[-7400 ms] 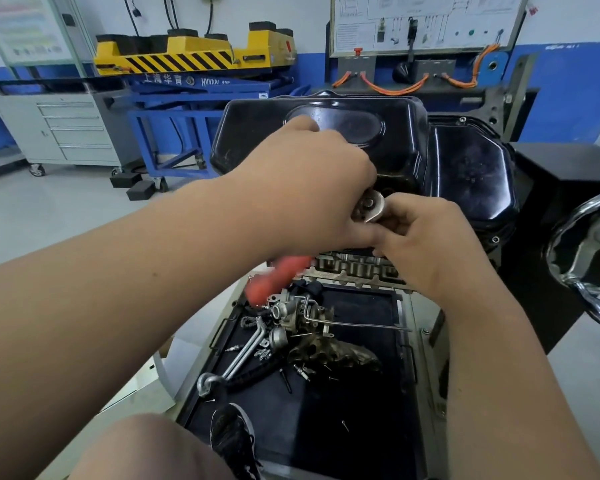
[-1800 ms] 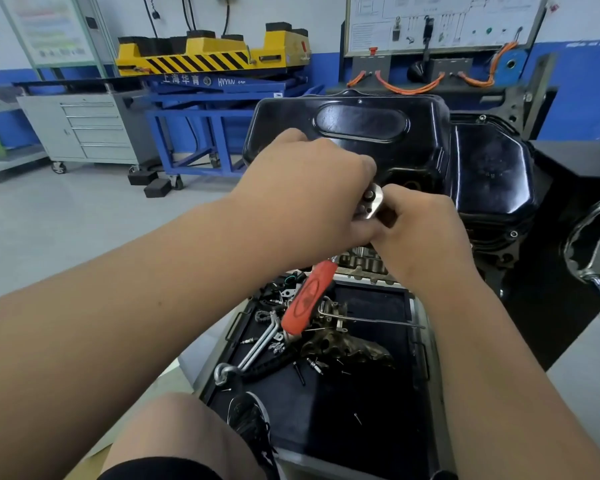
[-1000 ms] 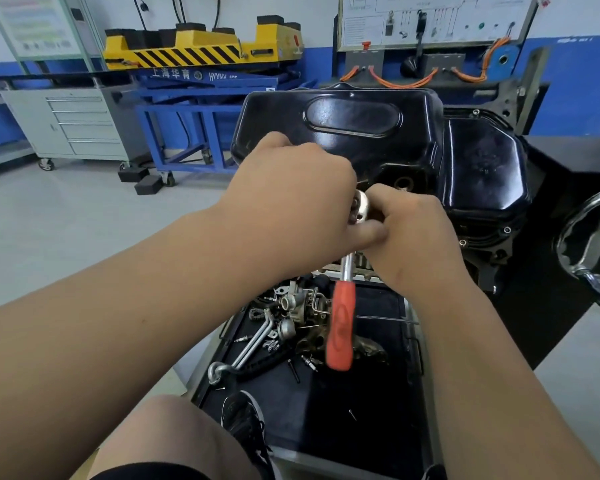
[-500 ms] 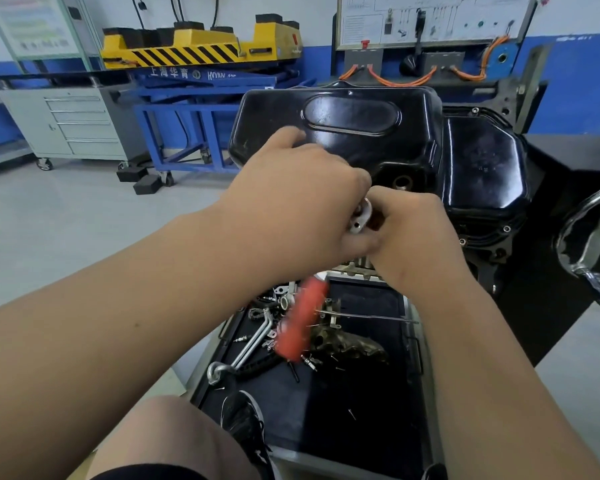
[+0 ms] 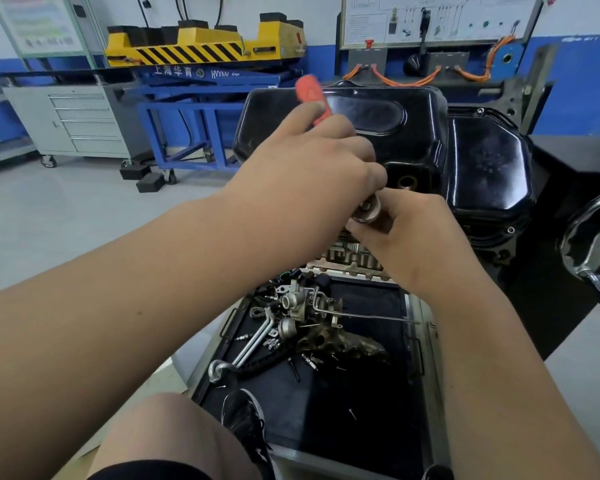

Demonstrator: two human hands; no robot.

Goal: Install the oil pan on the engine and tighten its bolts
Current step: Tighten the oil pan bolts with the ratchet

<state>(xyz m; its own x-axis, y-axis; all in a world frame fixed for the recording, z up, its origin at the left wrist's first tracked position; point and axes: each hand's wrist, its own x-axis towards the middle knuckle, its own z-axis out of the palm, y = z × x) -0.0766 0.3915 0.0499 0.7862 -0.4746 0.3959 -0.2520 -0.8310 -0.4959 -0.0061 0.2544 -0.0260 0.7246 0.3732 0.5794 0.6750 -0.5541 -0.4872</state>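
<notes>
oil pan of glossy black pressed steel (image 5: 416, 133) sits in the upper middle of the frame, mounted on the engine with its underside turned toward the camera. its long axis runs left to right: the deep sump is on the left, the shallower section on the right, and a brass-ringed drain hole (image 5: 407, 183) faces forward. small bolt heads (image 5: 511, 230) show on its lower right flange.

both hands cover the pan's lower front edge. the left hand (image 5: 309, 171) has its fingers curled round a ratchet wrench with an orange handle (image 5: 309, 91), which points up and left across the sump. the right hand (image 5: 409, 233) pinches the wrench's round metal head (image 5: 368, 211) between its fingers.

below, a black parts tray (image 5: 326, 417) holds a heap of metal engine parts (image 5: 309, 317). a black shoe (image 5: 246, 420) rests on the tray's near edge. a chrome handwheel (image 5: 596, 244) is at the right edge, and a yellow-and-black striped lift (image 5: 201, 46) stands in the upper left.
</notes>
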